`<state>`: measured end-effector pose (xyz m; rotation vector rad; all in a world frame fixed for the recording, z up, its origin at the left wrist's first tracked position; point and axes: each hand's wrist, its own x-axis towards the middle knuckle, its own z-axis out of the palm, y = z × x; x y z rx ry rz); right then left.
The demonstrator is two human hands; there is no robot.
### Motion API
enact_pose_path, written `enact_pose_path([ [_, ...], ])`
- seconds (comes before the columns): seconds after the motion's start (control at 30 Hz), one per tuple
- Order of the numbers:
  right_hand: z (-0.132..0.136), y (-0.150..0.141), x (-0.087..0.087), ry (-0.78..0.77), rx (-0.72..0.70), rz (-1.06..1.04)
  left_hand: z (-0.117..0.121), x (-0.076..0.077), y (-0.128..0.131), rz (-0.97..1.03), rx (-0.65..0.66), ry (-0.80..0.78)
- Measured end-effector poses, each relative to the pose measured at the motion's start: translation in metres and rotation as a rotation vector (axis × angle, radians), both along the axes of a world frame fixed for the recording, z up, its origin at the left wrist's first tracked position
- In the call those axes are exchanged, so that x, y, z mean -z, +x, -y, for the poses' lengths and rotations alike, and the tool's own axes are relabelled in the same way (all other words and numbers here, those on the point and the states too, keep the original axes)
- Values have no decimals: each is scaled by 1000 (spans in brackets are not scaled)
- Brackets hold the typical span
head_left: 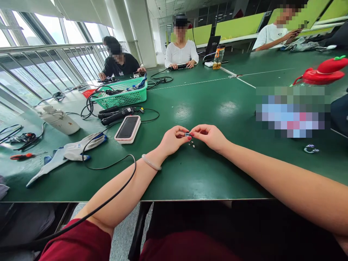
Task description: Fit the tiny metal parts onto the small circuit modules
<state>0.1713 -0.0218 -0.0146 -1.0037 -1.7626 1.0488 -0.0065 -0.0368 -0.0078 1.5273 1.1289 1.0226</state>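
My left hand (175, 139) and my right hand (209, 137) meet over the green table (174, 174), fingertips nearly touching. Pinched between both sets of fingers is a small shiny piece (187, 134), silvery with a bluish tint; its kind is too small to make out, and the fingertips partly cover it. Just below the hands, a tiny metallic frame-like part (190, 143) and another tiny light part (194, 146) lie on the table. A phone in a pale pink case (127, 129) rests beyond my left wrist.
Left of me lie a work glove (78, 148), a screwdriver (27, 156) and a black cable (108, 168), which crosses my left forearm. Farther off are a white bottle (61, 121) and a green basket (125, 95). A shiny ring-like object (311, 149) lies right. Several people sit around.
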Motion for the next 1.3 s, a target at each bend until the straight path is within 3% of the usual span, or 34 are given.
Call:
enact_pose_path([
  [0.2, 3, 0, -4, 13, 15, -52, 3, -3, 3, 162, -22, -89],
  [0.37, 4, 0, -4, -37, 5, -113, 4, -4, 3, 186, -27, -98],
  [0.47, 4, 0, -3, 8, 14, -86, 4, -5, 2, 182, -36, -105],
  [0.57, 6, 0, -3, 127, 52, 0, 4, -5, 2, 209, -47, -140],
  [0.77, 15, 1, -7, 589, 154, 253, 7, -9, 2, 354, -38, -266],
  [0.87, 17, 1, -6, 725, 174, 301, 7, -11, 2, 409, -49, -304],
  [0.93, 15, 1, -3, 709, 193, 316, 6, -12, 2, 417, -80, -302],
  [1.07, 5, 4, 1, 528, 211, 391, 2, -10, 0, 389, -157, -303],
  [1.3, -1, 1, 5, 363, 49, 660, 0, -8, 1, 359, -197, -349],
])
